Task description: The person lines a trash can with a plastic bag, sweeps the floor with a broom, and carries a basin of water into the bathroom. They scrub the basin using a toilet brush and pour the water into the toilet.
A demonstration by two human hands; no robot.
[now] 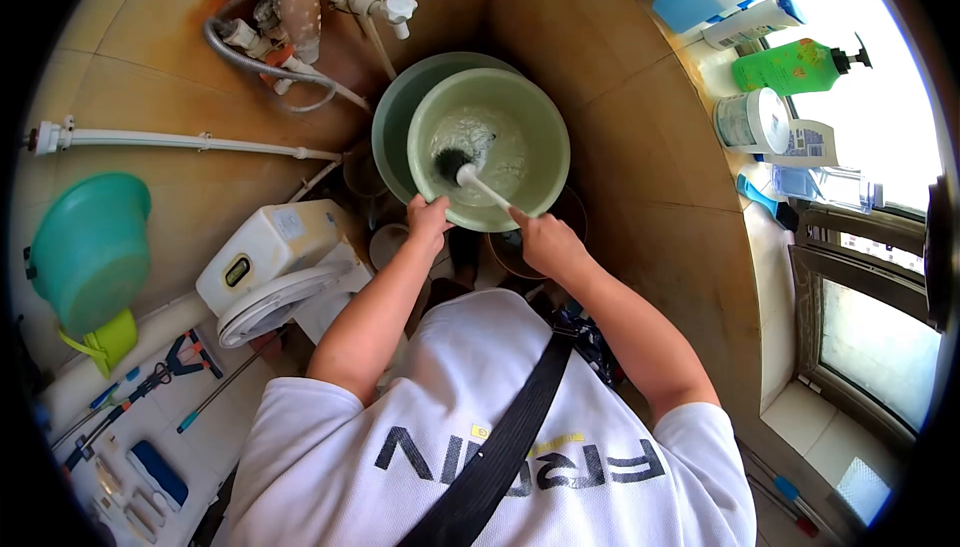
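Note:
A light green basin (pixel 545 117) with some water in it sits over a larger, darker green tub (pixel 395 122). My left hand (pixel 429 220) grips the near rim of the light basin, fingers closed on it. In my right hand (pixel 548 243) is the white handle of a brush (pixel 488 193). The dark bristles of the brush touch the inside of the basin at its left, by the water. Both hands are at the near side of the basin, a short way apart.
Pipes and a white tap (pixel 400 9) are on the wall at upper left. A toilet (pixel 270 247) and a hanging teal basin (pixel 95 247) are at left. Bottles, including a green pump bottle (pixel 790 67), line the window ledge at right. Mops hang at lower left.

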